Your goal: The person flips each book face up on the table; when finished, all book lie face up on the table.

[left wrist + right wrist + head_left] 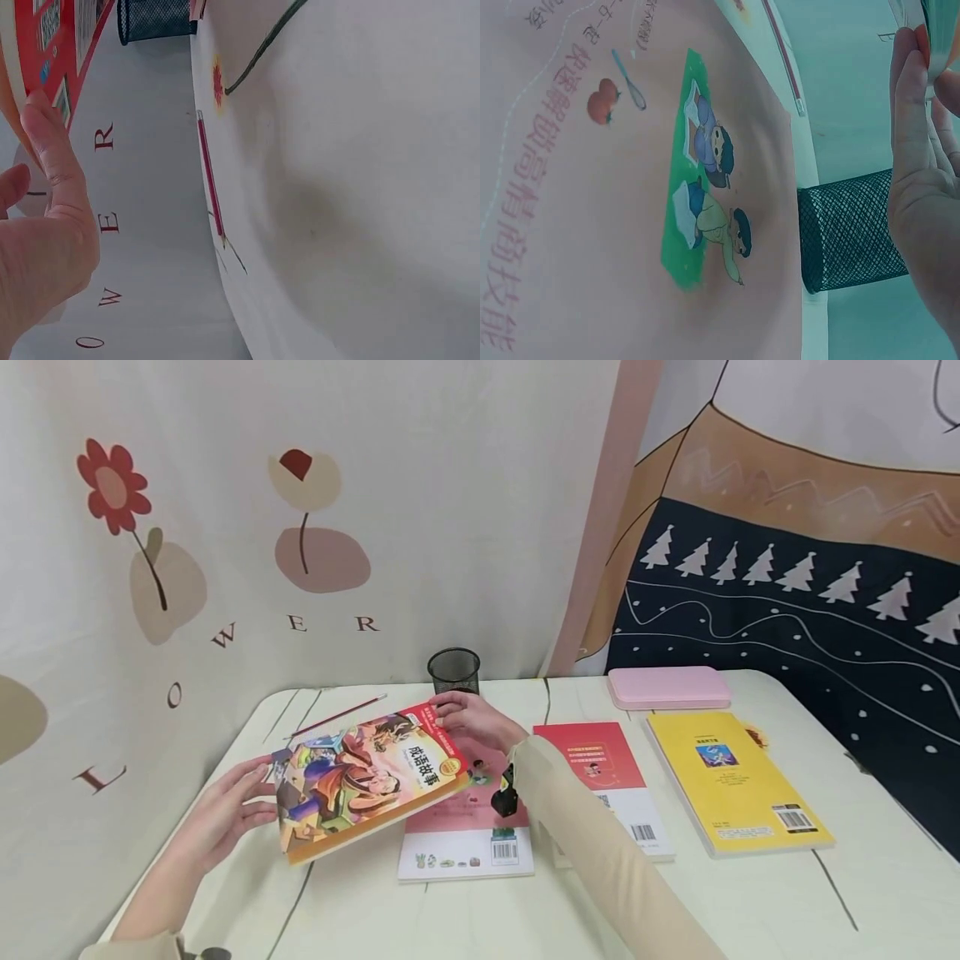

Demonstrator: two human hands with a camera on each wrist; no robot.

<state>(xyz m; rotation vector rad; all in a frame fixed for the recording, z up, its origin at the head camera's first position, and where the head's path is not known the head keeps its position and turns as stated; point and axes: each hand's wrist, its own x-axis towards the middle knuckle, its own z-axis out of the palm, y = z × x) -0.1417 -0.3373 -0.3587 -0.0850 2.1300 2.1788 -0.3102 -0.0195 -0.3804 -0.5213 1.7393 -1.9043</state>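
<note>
Pinching opposite ends of the storybook [367,777] with my left hand [228,814] and right hand [476,720], I hold it tilted, partly over the pink-and-white book [468,835] and leftward. Slackened fingers could drop it onto that book; swinging my right knuckles back might topple the mesh cup [453,678] behind it.

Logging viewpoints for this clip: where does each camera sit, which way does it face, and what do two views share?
Head: on the head, facing forward and down over the table; both sleeves and hands show, left hand and right hand holding a book.
Left wrist: on that wrist, facing across the tabletop past the pencil, turned sideways; left hand at the left edge.
Right wrist: on that wrist, facing over a pink cover toward the mesh cup, also sideways; right hand at the right edge.
Shared by both wrist views: pencil, mesh cup.
</note>
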